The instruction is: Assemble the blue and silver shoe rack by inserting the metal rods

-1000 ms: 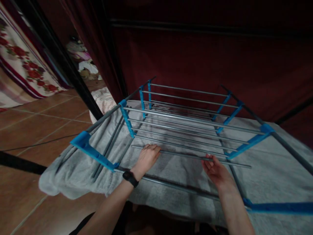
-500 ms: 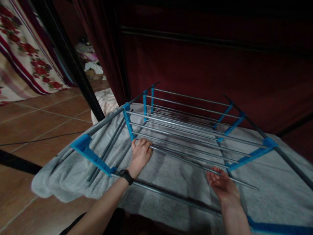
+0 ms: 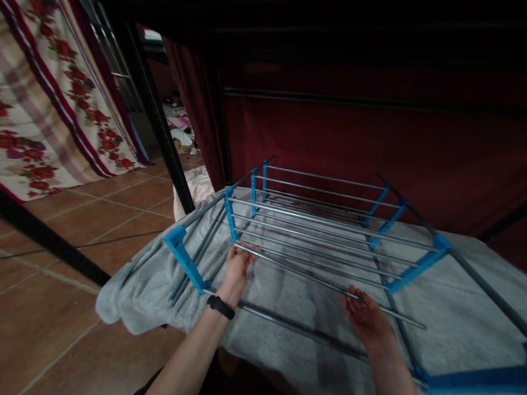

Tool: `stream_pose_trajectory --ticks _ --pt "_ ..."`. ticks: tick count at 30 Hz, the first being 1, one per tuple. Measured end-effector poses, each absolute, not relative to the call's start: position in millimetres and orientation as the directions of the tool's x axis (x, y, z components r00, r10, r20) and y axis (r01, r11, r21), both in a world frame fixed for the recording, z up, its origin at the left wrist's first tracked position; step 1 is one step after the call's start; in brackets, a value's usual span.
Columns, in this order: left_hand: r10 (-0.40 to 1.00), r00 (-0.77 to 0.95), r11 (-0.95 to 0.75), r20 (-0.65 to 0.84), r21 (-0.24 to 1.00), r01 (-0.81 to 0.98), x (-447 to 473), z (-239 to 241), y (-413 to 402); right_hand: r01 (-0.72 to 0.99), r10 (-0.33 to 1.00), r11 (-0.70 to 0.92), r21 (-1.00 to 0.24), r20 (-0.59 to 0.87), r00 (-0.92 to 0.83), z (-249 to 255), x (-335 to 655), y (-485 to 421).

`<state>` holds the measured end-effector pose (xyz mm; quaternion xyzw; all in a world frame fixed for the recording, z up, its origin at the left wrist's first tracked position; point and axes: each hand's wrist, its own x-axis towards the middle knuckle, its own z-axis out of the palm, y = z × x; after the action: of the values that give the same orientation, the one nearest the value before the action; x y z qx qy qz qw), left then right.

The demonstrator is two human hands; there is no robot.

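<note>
A dark-red hanging cloth [image 3: 349, 137] backs a bed covered in soft grey fleece [image 3: 288, 299], on which stands a wide rack of grey metal tubes and blue plastic brackets [image 3: 329, 222]. Above the fleece, at the rack's near side, a thin, straight, grey metal rod [image 3: 304, 274] slants down to the right between both hands. The left hand [image 3: 237, 269] grips it near its left end, fingers bent over it; the right hand [image 3: 366, 315], palm up, carries it across half-curled fingers – whether they close round it, I cannot tell. The rod looks light, stiff and rather slippery, best taken near both ends so that it cannot tip. The left thumb is hard to make out – as is whether the rod's left tip touches the bracket beside it – and the lower-right bracket [image 3: 477, 381] is cut off
</note>
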<state>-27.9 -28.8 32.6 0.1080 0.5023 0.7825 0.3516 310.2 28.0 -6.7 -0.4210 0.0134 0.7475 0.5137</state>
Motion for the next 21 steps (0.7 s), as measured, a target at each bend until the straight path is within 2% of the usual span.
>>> stream_pose_trajectory --ticks 4,9,15,21 --pt "0.744 -0.607 -0.183 -0.28 0.788 -0.588 -4 40 -36 -0.779 0.771 -0.477 -0.408 -0.619 -0.147 -6 312 24" --pt "0.888 -0.407 -0.131 -0.214 0.732 -0.669 36 45 -37 -0.796 0.82 -0.422 -0.434 -0.558 -0.131 1 305 20" --pt "0.936 -0.35 -0.177 -0.029 0.821 -0.543 76 55 -26 -0.809 0.866 -0.413 -0.419 -0.455 -0.206 9 272 17" --pt "0.951 -0.293 -0.219 0.1 0.887 -0.406 99 61 -23 -0.799 0.884 -0.462 -0.385 -0.276 -0.378 27 236 12"
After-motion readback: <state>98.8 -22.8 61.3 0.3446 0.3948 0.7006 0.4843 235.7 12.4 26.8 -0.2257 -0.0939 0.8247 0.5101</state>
